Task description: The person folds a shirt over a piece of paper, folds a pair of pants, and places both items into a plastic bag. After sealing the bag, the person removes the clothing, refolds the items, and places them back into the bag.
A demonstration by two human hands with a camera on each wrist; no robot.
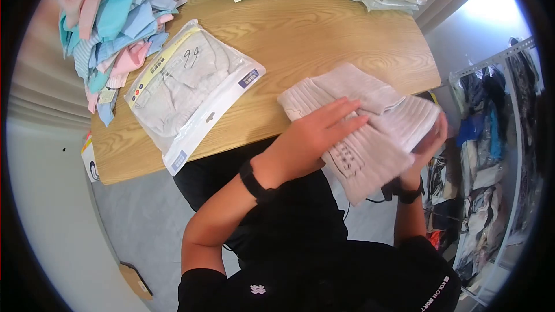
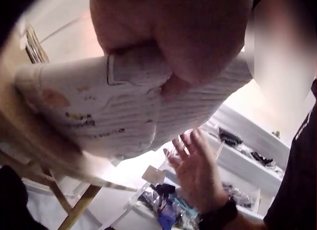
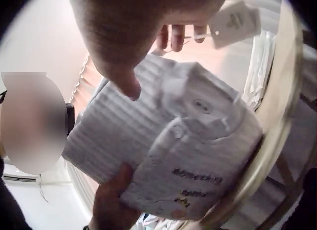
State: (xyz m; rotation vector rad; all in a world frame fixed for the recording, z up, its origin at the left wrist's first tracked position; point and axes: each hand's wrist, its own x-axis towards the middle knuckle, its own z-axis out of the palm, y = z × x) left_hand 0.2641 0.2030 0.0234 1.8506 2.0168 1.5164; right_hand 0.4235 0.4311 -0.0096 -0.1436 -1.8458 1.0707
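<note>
Black shirt [image 1: 352, 280] foremost; left grip [image 1: 312, 138] grasping the folded garment [image 1: 373, 159], right grip [image 1: 429, 144] released at its edge. Keep folds pinched and tag [image 3: 235, 24] clear.

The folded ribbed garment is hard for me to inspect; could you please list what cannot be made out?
Oval neck label: right wrist view, too small to read.
Hang tag print: right wrist view, blurred.
Lower lettering line: right wrist view, blurred.
Right hand, partly: head view, behind the garment.
</note>
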